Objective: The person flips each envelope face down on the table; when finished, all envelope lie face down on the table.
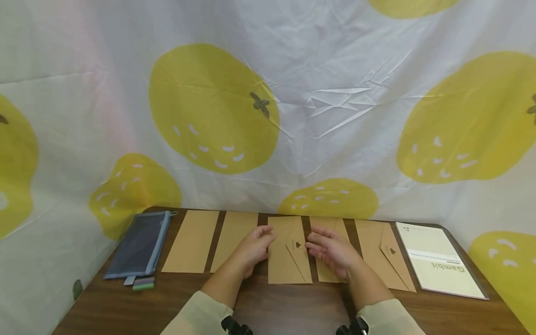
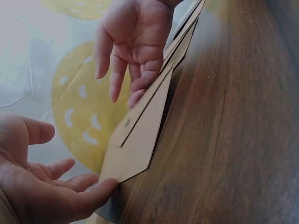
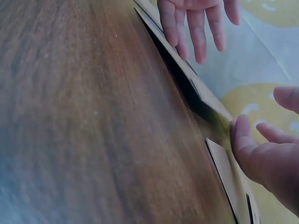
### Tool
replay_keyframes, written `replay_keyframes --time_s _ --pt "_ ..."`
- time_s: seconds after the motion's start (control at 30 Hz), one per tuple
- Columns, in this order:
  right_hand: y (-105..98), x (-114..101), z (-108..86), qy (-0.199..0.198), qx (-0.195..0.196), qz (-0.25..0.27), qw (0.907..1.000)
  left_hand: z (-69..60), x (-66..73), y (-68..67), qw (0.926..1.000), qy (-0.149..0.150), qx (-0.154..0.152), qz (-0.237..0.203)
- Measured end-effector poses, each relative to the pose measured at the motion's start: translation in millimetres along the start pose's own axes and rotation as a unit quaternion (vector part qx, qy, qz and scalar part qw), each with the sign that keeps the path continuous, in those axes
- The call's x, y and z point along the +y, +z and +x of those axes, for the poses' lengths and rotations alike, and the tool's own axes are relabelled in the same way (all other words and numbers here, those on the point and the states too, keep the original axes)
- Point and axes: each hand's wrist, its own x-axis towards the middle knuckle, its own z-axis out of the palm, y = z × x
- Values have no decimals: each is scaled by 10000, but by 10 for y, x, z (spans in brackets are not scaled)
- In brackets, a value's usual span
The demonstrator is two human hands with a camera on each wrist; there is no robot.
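Note:
A brown kraft envelope [image 1: 281,260] with a pointed flap and a small dark crown print lies between my two hands in the head view. Beside its left edge is my left hand [image 1: 257,246], fingers relaxed, the little finger at the envelope's edge [image 2: 133,156] in the left wrist view. My right hand [image 1: 333,251] hovers at the right side with its fingers loosely extended, partly covering another envelope [image 1: 327,272]. Neither hand grips anything. In the right wrist view a dark shadow shows under the middle envelope [image 3: 187,70]; whether it is fully off the table I cannot tell.
More kraft envelopes lie left [image 1: 190,242], left of centre [image 1: 234,228] and right [image 1: 378,246]. A blue zip pouch [image 1: 136,244] and small green and purple pieces [image 1: 144,284] are far left. A white notepad [image 1: 439,267] lies far right, and a fruit-patterned curtain [image 1: 293,139] hangs behind the table [image 1: 284,309].

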Motion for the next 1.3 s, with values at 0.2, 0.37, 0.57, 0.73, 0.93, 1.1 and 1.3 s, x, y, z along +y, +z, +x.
replay_keyframes --time_s 0.2,0.37,0.57,0.73,0.93,1.1,1.3 --pt "27 -5 -7 -125 -33 41 9999 -23 -7 30 9994 46 99 341" --pt "82 -7 -11 -294 -216 -93 9993 -41 -11 75 9990 113 66 416" --pt "141 -32 -30 -356 -424 -170 9983 -35 -17 91 9983 198 14 556" --pt "218 -76 -74 -272 -911 142 9954 -35 -12 104 9978 252 -104 599" --pt "272 -103 -111 -157 -1119 411 9927 -56 18 157 9979 281 -341 467" --pt "305 -77 -95 -210 -1443 413 9885 -86 68 201 9979 178 -554 -286" --pt "341 -44 -95 -301 -1544 312 9871 -94 84 216 9958 213 -528 -718"
